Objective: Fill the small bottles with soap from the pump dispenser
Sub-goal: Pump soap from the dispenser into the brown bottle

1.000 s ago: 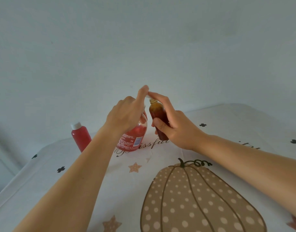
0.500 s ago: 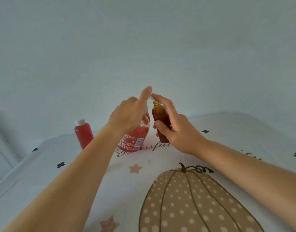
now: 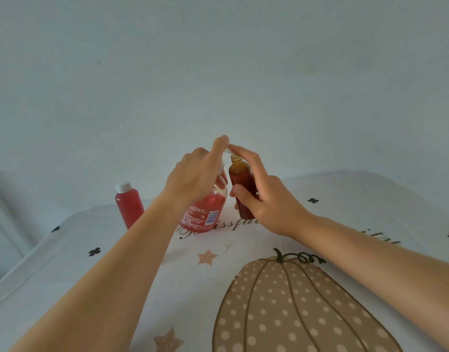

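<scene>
The clear pump dispenser (image 3: 205,214) holds red soap and stands on the table behind my left hand (image 3: 195,176). That hand covers the white pump head, its index finger stretched along the spout. My right hand (image 3: 264,199) grips a small amber bottle (image 3: 240,181), uncapped and nearly full of red soap, with its open neck directly under the spout tip. My right index finger touches the spout's end. A second small bottle (image 3: 129,204), full of red soap with a white cap on, stands upright to the left.
A white tablecloth (image 3: 91,262) with a dotted pumpkin print, stars and small black crosses covers the table. A plain pale wall rises right behind the table's far edge. The table's left edge runs diagonally at the lower left.
Both hands, the dispenser and the amber bottle keep the same pose. The view has tilted slightly, so everything sits a little lower in the frame.
</scene>
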